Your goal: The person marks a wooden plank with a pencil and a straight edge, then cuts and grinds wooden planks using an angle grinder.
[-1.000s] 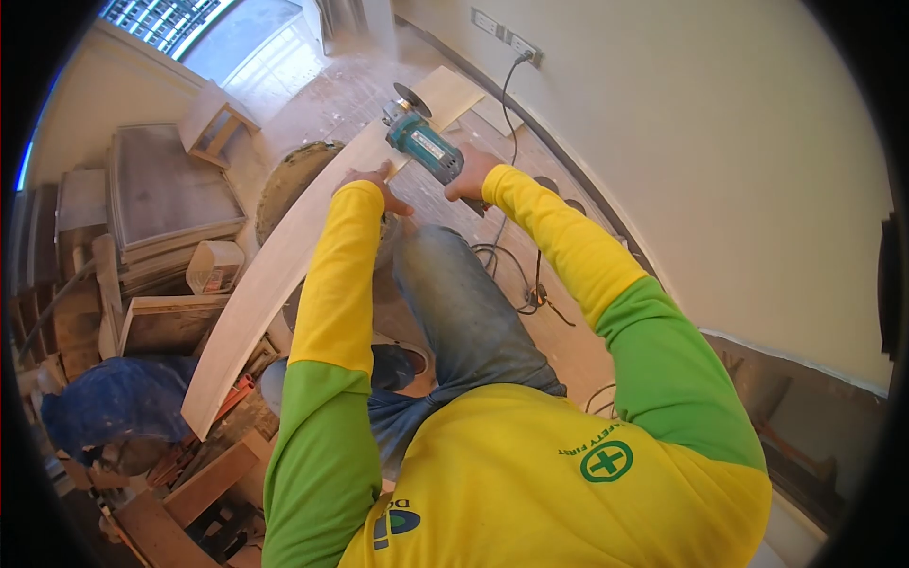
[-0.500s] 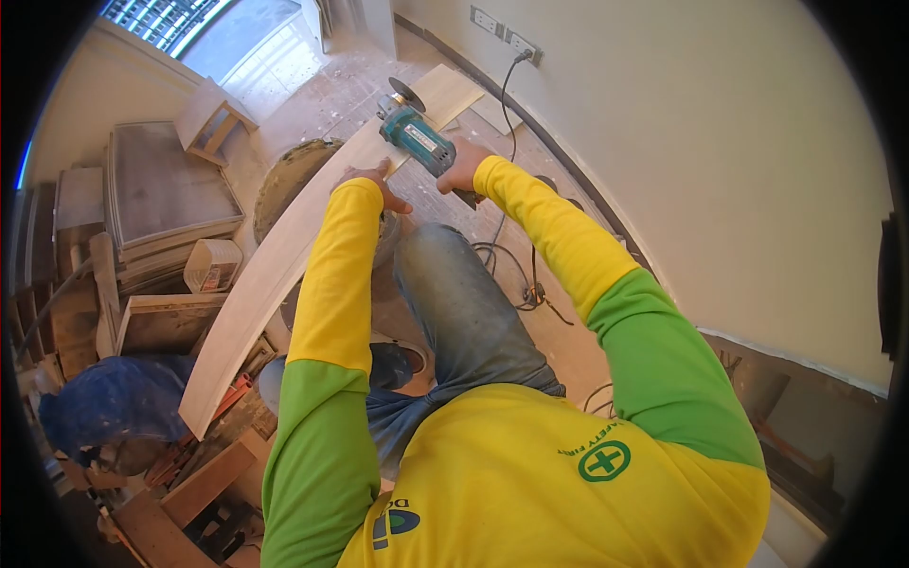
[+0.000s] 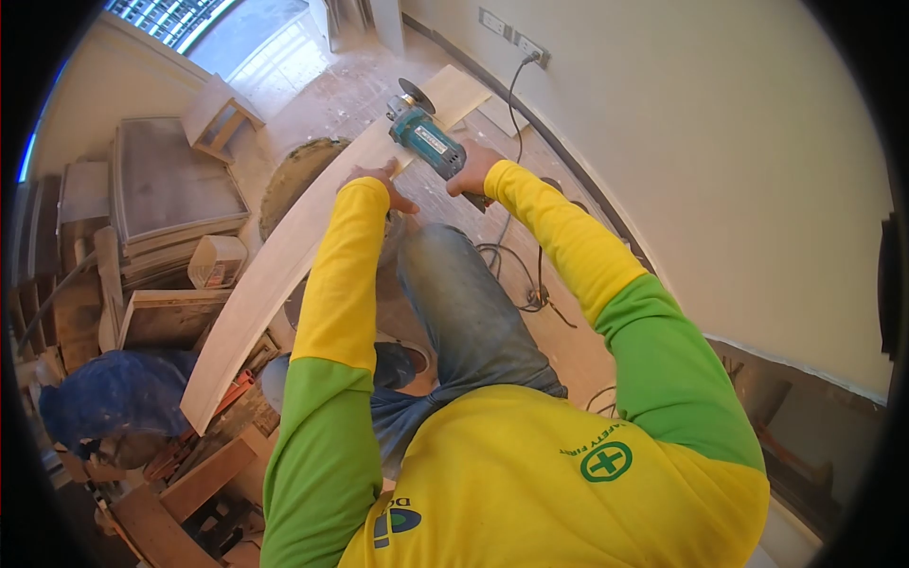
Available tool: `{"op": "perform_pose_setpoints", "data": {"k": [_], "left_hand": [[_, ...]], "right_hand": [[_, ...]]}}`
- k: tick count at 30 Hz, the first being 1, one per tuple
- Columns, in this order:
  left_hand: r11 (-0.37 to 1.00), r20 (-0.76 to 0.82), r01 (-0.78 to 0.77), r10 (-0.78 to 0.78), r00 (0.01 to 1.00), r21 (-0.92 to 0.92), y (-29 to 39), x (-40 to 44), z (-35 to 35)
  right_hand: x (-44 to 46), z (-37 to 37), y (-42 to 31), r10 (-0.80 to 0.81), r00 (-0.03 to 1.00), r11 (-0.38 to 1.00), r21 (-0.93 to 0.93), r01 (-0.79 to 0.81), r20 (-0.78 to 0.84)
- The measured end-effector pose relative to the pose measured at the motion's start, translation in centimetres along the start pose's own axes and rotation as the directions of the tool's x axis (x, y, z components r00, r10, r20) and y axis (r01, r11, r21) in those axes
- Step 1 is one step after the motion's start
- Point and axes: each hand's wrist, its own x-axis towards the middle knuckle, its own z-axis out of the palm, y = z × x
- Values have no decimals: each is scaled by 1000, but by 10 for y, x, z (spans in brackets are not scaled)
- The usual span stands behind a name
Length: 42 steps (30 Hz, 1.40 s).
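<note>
A long pale wooden board [image 3: 275,270] runs diagonally from the lower left to the top centre. My right hand [image 3: 476,168] is wrapped round the rear body of a teal angle grinder [image 3: 426,139], whose round disc [image 3: 417,96] points up and away over the board's far part. Beside the grinder, my left hand [image 3: 383,183] grips the board's near edge, its thumb apart on the side toward my knee. Part of that hand is hidden by its yellow sleeve.
A cable [image 3: 516,104] runs from a wall socket [image 3: 528,47] down to coils on the floor. Stacked panels [image 3: 175,180], a small wooden stool [image 3: 218,114] and a blue cloth-like bundle [image 3: 118,398] lie left. Behind the board is a round, dusty object [image 3: 294,180].
The grinder in my right hand shifted slightly left, then back right along with the whole view. Both hands keep their holds.
</note>
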Motion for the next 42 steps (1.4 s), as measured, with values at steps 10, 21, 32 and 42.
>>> {"op": "perform_pose_setpoints", "data": {"k": [10, 21, 32, 42], "left_hand": [[999, -17, -42, 42, 999, 0, -2, 6, 4], [999, 1, -34, 34, 999, 14, 1, 4, 4], [999, 10, -31, 31, 999, 11, -5, 13, 3], [998, -25, -63, 64, 998, 13, -3, 9, 6]], "right_hand": [[-45, -8, 11, 56, 998, 995, -88, -54, 19], [7, -15, -19, 50, 985, 995, 72, -62, 166], [-30, -14, -1, 79, 993, 995, 59, -84, 86], [-34, -9, 4, 34, 999, 999, -22, -34, 33]]}}
